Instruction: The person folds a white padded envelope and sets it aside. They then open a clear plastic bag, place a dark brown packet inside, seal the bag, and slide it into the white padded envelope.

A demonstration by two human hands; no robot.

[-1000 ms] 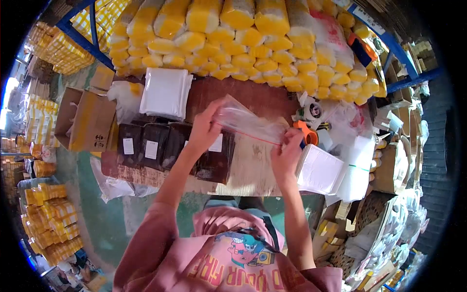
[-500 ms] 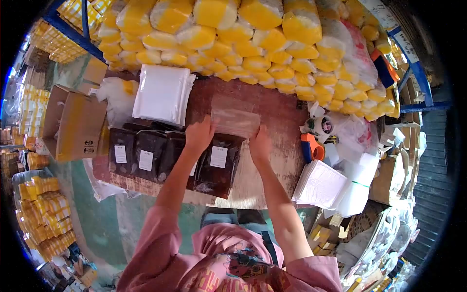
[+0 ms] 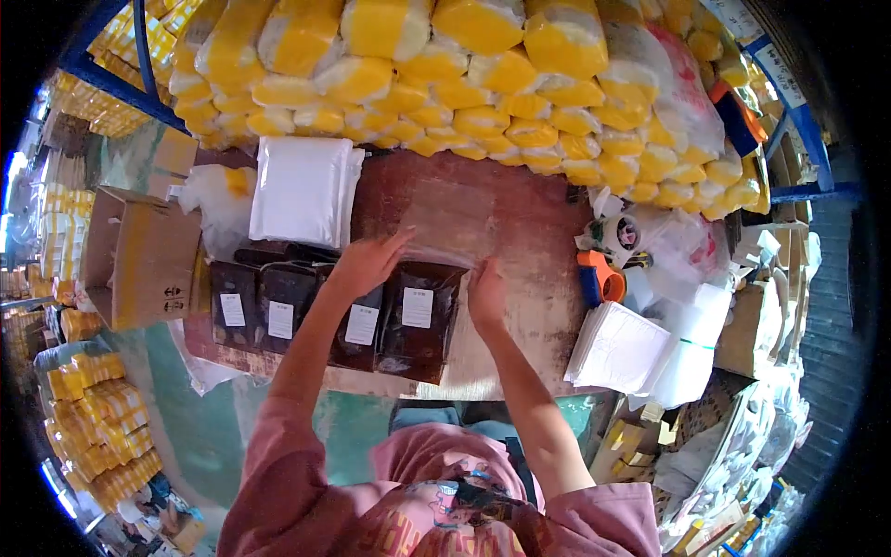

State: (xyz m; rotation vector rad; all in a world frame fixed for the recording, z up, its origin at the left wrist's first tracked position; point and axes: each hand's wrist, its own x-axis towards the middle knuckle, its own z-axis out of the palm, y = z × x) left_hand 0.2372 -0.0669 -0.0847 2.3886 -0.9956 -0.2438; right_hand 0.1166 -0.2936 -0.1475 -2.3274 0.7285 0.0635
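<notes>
A dark brown packet in a clear plastic bag, with a white label on its face, lies in front of me. Its transparent flap stretches away over the red tabletop. My left hand is over the bag's upper left corner, fingers stretched out and holding nothing. At the upper right corner, my right hand pinches the edge of the clear bag. Similar labelled brown packets lie in a row to the left, partly under my left forearm.
A stack of white plastic sleeves lies behind the packets, beside an open cardboard box. Wrapped yellow-and-white bundles pile up at the back. On the right are an orange-and-blue tape dispenser and white sheets.
My left hand has let go of the flap's left side and opened, shifting slightly left and toward me. My right hand stays at the right corner. The view has shifted slightly.
</notes>
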